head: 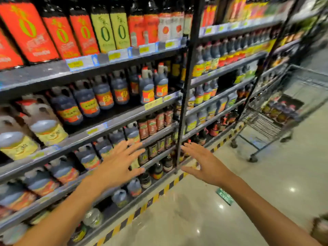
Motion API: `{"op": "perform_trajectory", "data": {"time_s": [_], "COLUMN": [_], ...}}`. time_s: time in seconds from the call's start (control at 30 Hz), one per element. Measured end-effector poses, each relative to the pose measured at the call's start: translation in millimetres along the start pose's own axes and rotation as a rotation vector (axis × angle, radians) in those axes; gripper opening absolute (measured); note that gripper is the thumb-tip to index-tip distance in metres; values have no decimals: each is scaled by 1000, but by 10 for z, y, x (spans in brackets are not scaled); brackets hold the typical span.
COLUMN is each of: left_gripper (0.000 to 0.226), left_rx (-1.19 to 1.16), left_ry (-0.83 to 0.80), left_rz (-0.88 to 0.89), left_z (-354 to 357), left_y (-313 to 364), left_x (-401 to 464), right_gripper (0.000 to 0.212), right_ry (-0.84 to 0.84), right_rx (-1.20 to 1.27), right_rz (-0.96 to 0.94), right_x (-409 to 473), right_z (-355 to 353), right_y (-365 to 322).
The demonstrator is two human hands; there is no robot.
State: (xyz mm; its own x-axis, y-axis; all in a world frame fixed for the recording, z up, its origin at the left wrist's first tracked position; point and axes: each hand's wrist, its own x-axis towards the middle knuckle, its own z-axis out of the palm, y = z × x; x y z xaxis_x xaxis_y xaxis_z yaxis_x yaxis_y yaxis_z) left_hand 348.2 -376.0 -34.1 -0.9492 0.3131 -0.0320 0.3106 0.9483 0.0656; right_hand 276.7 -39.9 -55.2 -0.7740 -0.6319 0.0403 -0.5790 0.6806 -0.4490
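Observation:
Both my arms reach forward in front of a shop shelving unit (113, 121) full of dark sauce bottles. My left hand (119, 166) is spread flat with fingers straight, hovering before the lower shelves and holding nothing. My right hand (204, 166) is also spread, fingers straight and thumb out, near the black upright post (186, 96) between two shelf bays; it holds nothing. Dark jugs with orange labels (104, 96) fill the middle shelf. Small dark bottles (152, 126) stand just beyond my left fingertips. Whether either hand touches the shelf is unclear.
Tall bottles with red and yellow labels (58, 32) line the top shelf. Pale jugs with yellow labels (48, 128) stand at left. A wire trolley (271, 119) carrying packaged goods is parked at right on the glossy floor (266, 183). Yellow-black tape (159, 194) edges the shelf base.

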Motion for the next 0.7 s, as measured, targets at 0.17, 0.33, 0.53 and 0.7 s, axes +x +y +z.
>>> {"op": "perform_trajectory", "data": {"time_s": [0.17, 0.33, 0.53, 0.7], "left_gripper": [98, 110, 97, 80], "left_rx": [47, 63, 18, 6], "left_ry": [-102, -175, -221, -238], "left_rz": [214, 398, 504, 551], "left_z": [86, 208, 518, 672], "left_y": [1215, 2204, 2762, 2887], "left_x": [1154, 2096, 3124, 4088], "right_gripper": [88, 105, 81, 81], "right_ry": [86, 193, 213, 189], "right_rx": [-42, -29, -6, 12], "right_rz": [312, 599, 741, 798], "right_x": [-1216, -2093, -2259, -1918], "right_z": [-400, -678, -886, -1179], "right_y": [1014, 1679, 2243, 2872]}}
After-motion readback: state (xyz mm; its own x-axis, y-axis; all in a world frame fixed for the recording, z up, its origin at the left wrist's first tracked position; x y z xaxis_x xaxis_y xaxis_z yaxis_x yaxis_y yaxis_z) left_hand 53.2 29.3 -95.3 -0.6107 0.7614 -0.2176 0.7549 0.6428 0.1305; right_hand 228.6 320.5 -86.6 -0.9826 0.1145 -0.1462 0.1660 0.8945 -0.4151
